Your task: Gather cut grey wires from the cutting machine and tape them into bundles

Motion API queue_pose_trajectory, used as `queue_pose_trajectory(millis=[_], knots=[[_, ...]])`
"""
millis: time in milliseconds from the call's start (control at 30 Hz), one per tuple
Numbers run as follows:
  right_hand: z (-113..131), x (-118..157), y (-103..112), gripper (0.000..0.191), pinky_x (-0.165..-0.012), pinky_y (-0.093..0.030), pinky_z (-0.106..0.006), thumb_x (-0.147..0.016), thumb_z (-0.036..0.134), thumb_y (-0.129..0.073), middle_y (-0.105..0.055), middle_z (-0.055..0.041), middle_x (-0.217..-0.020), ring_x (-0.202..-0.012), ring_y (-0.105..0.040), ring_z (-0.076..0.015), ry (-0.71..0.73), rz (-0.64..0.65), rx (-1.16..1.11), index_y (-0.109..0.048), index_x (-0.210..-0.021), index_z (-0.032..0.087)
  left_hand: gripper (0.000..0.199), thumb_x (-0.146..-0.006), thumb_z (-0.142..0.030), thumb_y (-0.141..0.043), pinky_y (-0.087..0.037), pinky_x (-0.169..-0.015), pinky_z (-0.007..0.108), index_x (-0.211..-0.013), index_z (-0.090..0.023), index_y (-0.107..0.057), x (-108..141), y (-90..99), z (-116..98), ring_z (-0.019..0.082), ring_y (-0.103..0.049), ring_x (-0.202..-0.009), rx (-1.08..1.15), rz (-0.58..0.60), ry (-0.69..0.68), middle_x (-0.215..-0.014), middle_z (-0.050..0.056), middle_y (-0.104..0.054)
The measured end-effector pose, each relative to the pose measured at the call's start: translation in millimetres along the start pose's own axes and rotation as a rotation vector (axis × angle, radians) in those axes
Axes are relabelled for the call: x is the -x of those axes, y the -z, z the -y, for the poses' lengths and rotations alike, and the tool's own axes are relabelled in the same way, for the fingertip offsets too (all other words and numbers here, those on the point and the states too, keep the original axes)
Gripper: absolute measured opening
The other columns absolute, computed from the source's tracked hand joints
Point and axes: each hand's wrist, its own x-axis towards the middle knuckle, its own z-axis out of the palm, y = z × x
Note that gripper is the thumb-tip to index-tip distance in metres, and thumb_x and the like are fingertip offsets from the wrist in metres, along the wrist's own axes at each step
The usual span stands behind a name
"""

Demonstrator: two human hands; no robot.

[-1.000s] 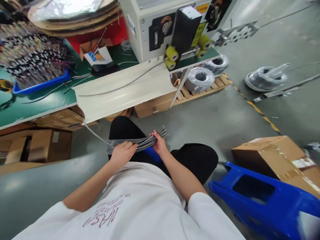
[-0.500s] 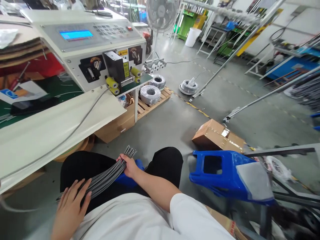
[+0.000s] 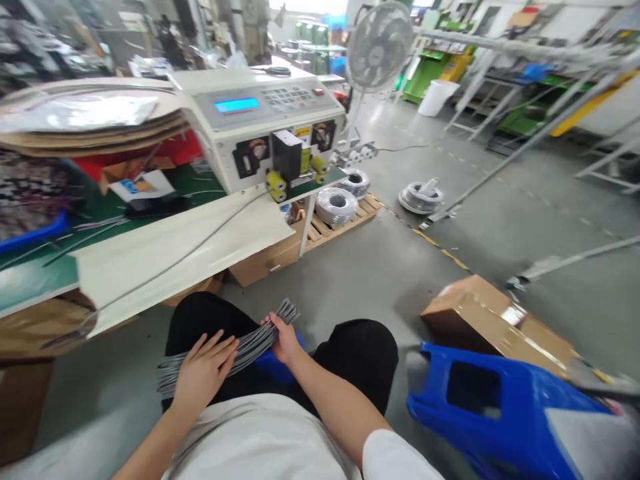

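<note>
A bundle of grey cut cables (image 3: 253, 348) lies slantwise across my lap, its far ends fanned out past my right hand. My right hand (image 3: 285, 339) is wrapped around the bundle close to those ends. Over the nearer part, my left hand (image 3: 206, 373) rests with its fingers stretched out on top of the cables. Another single grey cable (image 3: 195, 252) runs from the yellow rollers of a white cable-cutting machine (image 3: 230, 153) down across a cream sheet (image 3: 125, 267) at the table's edge.
Beneath the table, wrapped cable coils (image 3: 337, 205) sit on a wooden pallet (image 3: 320, 233). To my right are a cardboard box (image 3: 480, 320) and a blue plastic stool (image 3: 520, 393). A fan (image 3: 380, 47) stands behind the machine. Metal poles (image 3: 520, 160) slant down to the floor.
The view has swung left, so more of the table shows. My left hand has moved up along the bundle, leaving the near cable ends exposed behind it. My right hand keeps its hold.
</note>
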Motion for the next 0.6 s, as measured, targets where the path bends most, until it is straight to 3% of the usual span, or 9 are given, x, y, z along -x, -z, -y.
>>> queue_pose_trajectory(millis=[167,400,500,600], knots=[[1.8,-1.0,-2.0,0.020,-0.079,-0.054,-0.029,-0.069,0.027,-0.084,-0.071,0.0019,-0.075,-0.078,-0.068,-0.0150,-0.014,0.013,0.016,-0.071,-0.081,0.019,0.027,-0.095,-0.026,-0.049,-0.054,-0.097,0.039,-0.107,-0.026,-0.073,-16.3,-3.5,-11.8,0.020,-0.067,-0.110,0.015,-0.084,0.016,-0.110,0.000,-0.074],[4.1,3.4,-8.1,0.023,-0.077,-0.054,-0.029,-0.067,0.030,-0.085,-0.072,0.0013,-0.076,-0.079,-0.068,-0.0162,-0.021,-0.019,0.049,-0.070,-0.079,0.019,0.026,-0.095,-0.024,-0.049,-0.056,-0.093,0.037,-0.104,-0.023,-0.073,-18.8,-2.7,-20.0,0.020,-0.069,-0.105,-0.043,-0.091,-0.004,-0.108,0.002,-0.075],[3.5,3.1,-7.1,0.022,-0.076,-0.055,-0.030,-0.067,0.031,-0.085,-0.072,0.0014,-0.076,-0.077,-0.068,-0.0165,-0.022,-0.036,0.056,-0.070,-0.079,0.020,0.027,-0.093,-0.025,-0.051,-0.054,-0.098,0.038,-0.112,-0.025,-0.071,-28.4,16.2,-17.1,0.021,-0.064,-0.116,-0.058,-0.105,-0.031,-0.117,0.003,-0.072],[2.8,1.6,-4.8,0.022,-0.075,-0.055,-0.033,-0.068,0.035,-0.084,-0.072,0.0004,-0.076,-0.075,-0.068,-0.0180,-0.023,-0.040,0.104,-0.069,-0.077,0.021,0.039,-0.092,-0.030,-0.053,-0.046,-0.108,0.045,-0.130,-0.029,-0.060,-55.9,49.5,-5.9,0.025,-0.052,-0.131,-0.102,-0.198,-0.007,-0.135,0.004,-0.062]])
